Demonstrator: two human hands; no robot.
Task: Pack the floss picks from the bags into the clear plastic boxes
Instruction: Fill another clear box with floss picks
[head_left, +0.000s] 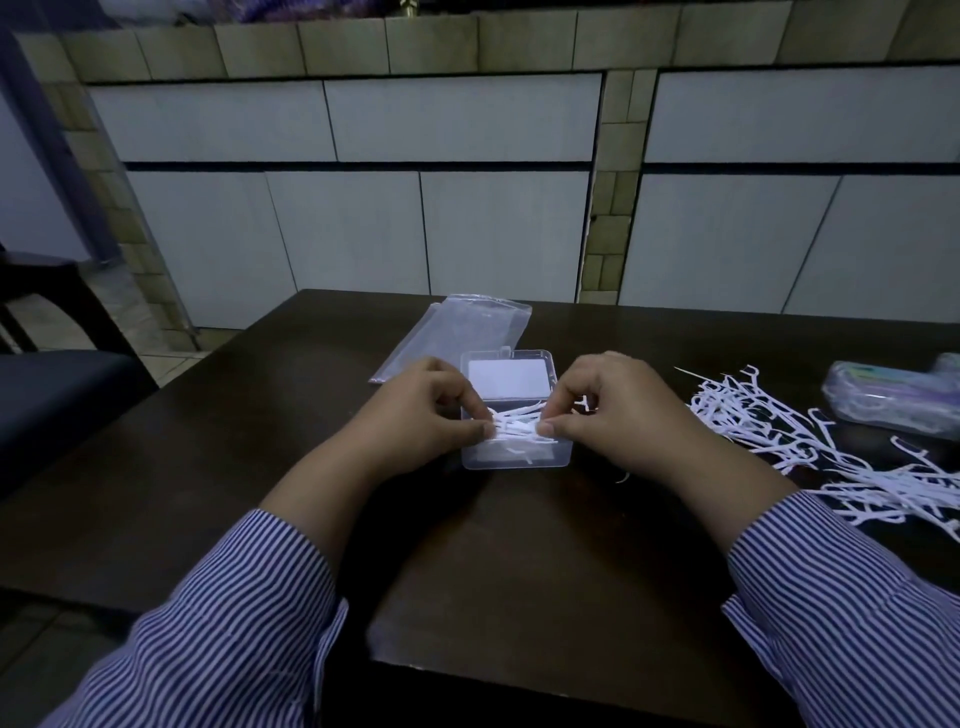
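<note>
Over the open clear box (517, 457), the left hand (415, 415) and right hand (618, 410) pinch opposite ends of a bundle of floss picks (514, 428) between curled fingers and thumbs.

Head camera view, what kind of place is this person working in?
Probably a home kitchen or dining area: a dark wooden table, a tiled counter front behind it, and a dark chair to the left.

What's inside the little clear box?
White floss picks lie in the clear box, a bunch pinched by the left hand and right hand. The hands cover the box's sides, so how full it is cannot be seen.
</note>
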